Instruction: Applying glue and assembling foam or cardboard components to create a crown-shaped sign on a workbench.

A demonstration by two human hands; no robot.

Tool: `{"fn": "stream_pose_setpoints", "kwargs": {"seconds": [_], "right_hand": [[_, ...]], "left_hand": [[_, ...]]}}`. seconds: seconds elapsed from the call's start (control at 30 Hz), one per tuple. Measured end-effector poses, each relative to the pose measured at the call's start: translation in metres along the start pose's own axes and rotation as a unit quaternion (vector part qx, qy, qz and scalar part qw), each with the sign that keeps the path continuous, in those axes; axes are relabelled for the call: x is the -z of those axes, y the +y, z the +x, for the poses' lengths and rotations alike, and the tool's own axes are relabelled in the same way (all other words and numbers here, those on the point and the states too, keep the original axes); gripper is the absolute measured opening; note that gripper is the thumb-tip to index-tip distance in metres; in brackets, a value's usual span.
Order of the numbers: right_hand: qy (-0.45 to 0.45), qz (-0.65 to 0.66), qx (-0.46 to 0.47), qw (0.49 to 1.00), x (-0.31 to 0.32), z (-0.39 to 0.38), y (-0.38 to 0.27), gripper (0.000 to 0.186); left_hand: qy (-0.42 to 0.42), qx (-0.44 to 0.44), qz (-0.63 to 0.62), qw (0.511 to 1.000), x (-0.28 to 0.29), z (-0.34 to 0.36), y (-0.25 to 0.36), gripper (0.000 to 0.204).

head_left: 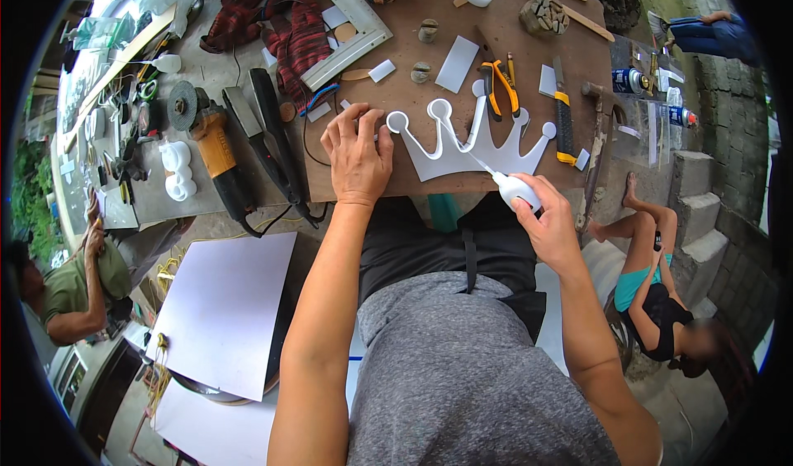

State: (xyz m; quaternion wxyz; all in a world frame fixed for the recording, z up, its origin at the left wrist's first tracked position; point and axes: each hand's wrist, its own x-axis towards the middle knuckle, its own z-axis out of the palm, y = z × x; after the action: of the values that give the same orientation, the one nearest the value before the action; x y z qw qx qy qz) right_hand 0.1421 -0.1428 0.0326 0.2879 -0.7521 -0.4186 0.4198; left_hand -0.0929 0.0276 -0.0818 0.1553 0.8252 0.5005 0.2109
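Observation:
A flat white crown-shaped cutout (450,164) lies near the table's front edge. White strip edging (438,148) stands upright along its left and middle points; the right points look bare. My left hand (359,154) has its fingers bent at the crown's leftmost round tip, thumb and forefinger against that edge. My right hand (549,226) is closed around a small white glue bottle (517,192). The bottle's thin nozzle points up and left, its tip over the crown's middle beside the strip. Orange-handled pliers (500,90) lie just behind the crown.
An angle grinder (215,148) and a black flat iron (268,140) lie left. Right are a yellow utility knife (564,123) and a hammer (596,135). White sheets (227,309) are stacked below left. One person (83,284) is at far left, another (657,292) sits at right.

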Motion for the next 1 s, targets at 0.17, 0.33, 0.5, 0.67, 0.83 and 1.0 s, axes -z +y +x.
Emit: {"fn": "stream_pose_setpoints", "kwargs": {"seconds": [0.17,0.33,0.5,0.67,0.83,1.0], "right_hand": [[-0.004,-0.007,-0.009,1.0,0.0008,0.0007,-0.0006,0.031],[-0.003,-0.01,-0.005,1.0,0.0011,0.0007,0.0002,0.031],[-0.01,0.008,-0.015,1.0,0.0027,0.0005,-0.003,0.032],[-0.01,0.003,-0.014,1.0,0.0016,0.0001,0.0007,0.032],[-0.014,0.003,-0.023,1.0,0.0008,-0.0002,0.0026,0.033],[-0.011,0.012,-0.011,1.0,0.0028,-0.0007,0.0033,0.033]], "left_hand": [[-0.003,0.002,-0.002,1.0,0.0005,-0.0004,-0.0005,0.026],[-0.007,0.004,0.0,1.0,0.0003,-0.001,-0.001,0.026],[-0.008,0.006,-0.002,1.0,0.0002,-0.0003,-0.0013,0.026],[-0.004,0.005,-0.004,1.0,0.0004,-0.0001,-0.0003,0.025],[-0.003,0.004,0.001,1.0,0.0011,-0.0001,-0.0001,0.025],[-0.003,0.001,-0.001,1.0,0.0,-0.0005,-0.0007,0.026]]}}
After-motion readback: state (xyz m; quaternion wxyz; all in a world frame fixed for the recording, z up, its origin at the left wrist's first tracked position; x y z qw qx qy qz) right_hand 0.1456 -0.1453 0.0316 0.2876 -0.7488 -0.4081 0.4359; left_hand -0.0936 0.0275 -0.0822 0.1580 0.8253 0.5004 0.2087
